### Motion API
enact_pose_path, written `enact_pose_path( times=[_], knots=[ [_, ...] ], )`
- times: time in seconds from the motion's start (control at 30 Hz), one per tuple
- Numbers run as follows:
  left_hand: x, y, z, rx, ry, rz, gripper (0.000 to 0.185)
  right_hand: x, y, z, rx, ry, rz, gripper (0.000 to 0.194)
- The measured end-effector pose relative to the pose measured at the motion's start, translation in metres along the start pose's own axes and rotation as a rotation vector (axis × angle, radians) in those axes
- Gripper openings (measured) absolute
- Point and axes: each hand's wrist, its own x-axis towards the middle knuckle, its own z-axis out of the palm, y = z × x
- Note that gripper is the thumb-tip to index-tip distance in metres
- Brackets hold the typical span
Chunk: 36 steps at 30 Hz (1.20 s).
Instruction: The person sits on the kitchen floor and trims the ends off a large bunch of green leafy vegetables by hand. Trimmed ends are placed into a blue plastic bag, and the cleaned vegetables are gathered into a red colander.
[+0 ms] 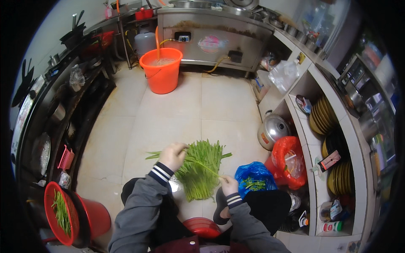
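Observation:
A long green vegetable stalk stretches between my two hands above the floor. My left hand grips its leafy end, with leaves sticking out to the left past the fist. The stalk's lower end is pinched in the fingers of my right hand. Beneath the stalk, a large pile of leafy green stalks lies on the tiles, stem ends towards me. Just right of my right hand sits an open blue plastic bag, holding short green pieces.
A red basket with greens tilts by a red bucket at left. Ahead stands an orange bucket with a hose in it. Right are a lidded metal pot, a red bag and tiled shelves with stacked bowls.

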Motion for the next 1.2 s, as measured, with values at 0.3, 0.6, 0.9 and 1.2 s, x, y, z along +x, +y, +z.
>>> enact_pose_path(
  times=[0.3, 0.6, 0.9, 1.2],
  knots=[
    [-0.035, 0.017, 0.030, 0.334, -0.358, 0.336, 0.013, -0.013, -0.078, -0.019, -0.080, 0.075, -0.550, 0.008],
    [-0.039, 0.019, 0.029, 0.235, -0.324, 0.449, 0.008, -0.022, -0.097, -0.019, -0.013, -0.016, -0.489, 0.007],
    [-0.032, 0.001, 0.028, -0.179, -0.064, 0.029, 0.013, -0.025, -0.095, -0.013, -0.008, -0.073, -0.366, 0.010],
    [-0.051, 0.039, 0.044, -0.230, -0.649, 0.345, 0.017, -0.029, -0.090, 0.003, 0.888, -0.490, 0.233, 0.014]
  ],
)
